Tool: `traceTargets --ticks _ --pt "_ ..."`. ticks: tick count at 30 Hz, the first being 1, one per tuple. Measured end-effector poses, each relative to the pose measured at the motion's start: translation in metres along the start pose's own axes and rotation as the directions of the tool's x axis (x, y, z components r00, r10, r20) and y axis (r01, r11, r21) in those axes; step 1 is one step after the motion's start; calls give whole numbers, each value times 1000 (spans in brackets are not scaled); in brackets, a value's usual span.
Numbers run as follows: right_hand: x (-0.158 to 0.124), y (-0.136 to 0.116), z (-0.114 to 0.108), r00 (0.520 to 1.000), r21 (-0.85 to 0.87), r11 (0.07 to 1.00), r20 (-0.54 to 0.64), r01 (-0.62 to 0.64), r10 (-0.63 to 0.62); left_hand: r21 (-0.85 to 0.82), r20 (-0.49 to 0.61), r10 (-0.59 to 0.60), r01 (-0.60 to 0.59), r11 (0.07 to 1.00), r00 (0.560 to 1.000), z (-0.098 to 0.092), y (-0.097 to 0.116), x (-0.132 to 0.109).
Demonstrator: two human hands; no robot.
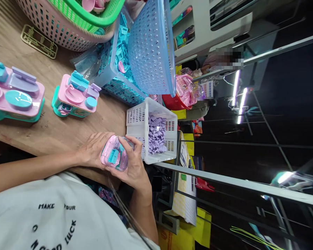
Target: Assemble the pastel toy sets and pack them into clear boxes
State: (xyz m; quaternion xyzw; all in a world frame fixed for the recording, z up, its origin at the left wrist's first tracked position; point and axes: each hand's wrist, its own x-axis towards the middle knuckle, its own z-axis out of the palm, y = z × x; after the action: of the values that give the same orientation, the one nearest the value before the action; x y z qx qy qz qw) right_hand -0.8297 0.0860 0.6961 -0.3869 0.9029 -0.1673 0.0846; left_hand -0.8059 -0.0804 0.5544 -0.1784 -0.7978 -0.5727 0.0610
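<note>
My left hand (92,150) holds the left side of a small pink and teal toy stove (114,156) with a clear plastic cover over its front. My right hand (132,163) curls round the other side, fingers on the clear cover. Blue and pink parts show through the plastic. On the table beyond stands a similar toy stove (77,95) with a pink top, a pink dish and blue and purple pieces. A larger-looking toy stove (18,92) sits at the left edge, partly out of view.
A white basket (137,116) of purple pieces stands right of my hands. Behind are a clear bin of blue pieces (123,83), a tilted blue basket (151,45), and a green basket (104,20) inside a pink basket (57,33). A gold-coloured frame (39,41) lies on the wooden table (106,119).
</note>
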Motion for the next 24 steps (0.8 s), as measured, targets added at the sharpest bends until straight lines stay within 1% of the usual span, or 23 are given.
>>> traceTargets --ticks 9,16,20,24 --pt "1 4 2 1000 28 1000 3 13 -13 29 6 2 -2 1000 1000 -3 3 1" --pt "-4 6 7 999 37 999 -41 -22 23 44 -5 1 -1 999 1000 -4 4 3" --pt "-3 5 6 1000 18 1000 -18 -14 14 53 1 2 -2 999 1000 -1 1 3" --pt "0 6 2 999 29 999 44 -32 31 19 -10 1 -1 1000 1000 -4 5 4"
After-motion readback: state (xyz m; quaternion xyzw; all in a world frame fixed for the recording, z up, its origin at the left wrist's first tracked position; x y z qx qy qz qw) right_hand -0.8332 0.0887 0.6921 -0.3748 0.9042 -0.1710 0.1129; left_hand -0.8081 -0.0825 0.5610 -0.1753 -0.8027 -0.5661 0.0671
